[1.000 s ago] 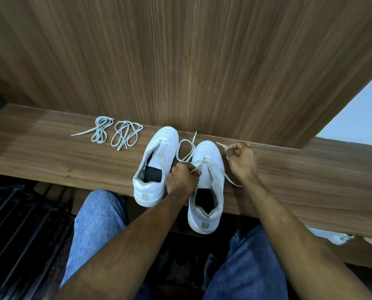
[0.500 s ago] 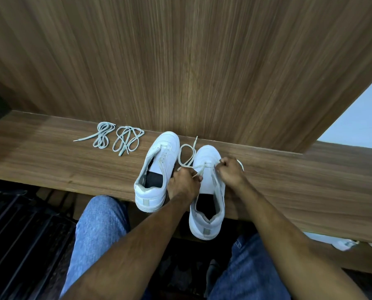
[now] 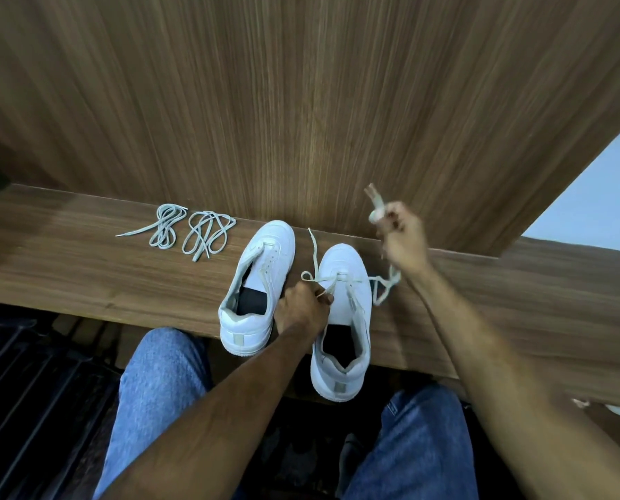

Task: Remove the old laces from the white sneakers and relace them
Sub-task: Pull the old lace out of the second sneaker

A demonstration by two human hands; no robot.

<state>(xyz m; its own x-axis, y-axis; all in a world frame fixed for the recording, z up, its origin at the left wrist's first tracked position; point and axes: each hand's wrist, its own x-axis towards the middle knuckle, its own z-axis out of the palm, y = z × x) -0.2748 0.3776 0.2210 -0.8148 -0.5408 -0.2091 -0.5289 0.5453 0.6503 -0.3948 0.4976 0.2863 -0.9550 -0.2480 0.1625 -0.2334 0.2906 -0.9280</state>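
Note:
Two white sneakers stand side by side on a wooden shelf (image 3: pixel 85 276), toes toward the wall. The left sneaker (image 3: pixel 256 283) has no lace that I can see. The right sneaker (image 3: pixel 344 319) carries a white lace (image 3: pixel 382 288) through its front eyelets only. My left hand (image 3: pixel 303 312) pinches the lace's left strand at the sneaker's left side. My right hand (image 3: pixel 402 240) is raised to the right of the toe, blurred, closed on the lace's right end. Two loose lace bundles (image 3: pixel 189 232) lie on the shelf to the left.
A wood-grain wall panel (image 3: pixel 301 102) rises right behind the shelf. My knees in blue jeans (image 3: pixel 164 384) sit below the shelf edge. A dark slatted surface (image 3: pixel 31 391) is at lower left. Something white (image 3: pixel 614 409) lies under the shelf at right.
My right hand has swung up and to the right, away from the toe, drawing the lace's right end out with it. My left hand has stayed at the right sneaker's eyelets.

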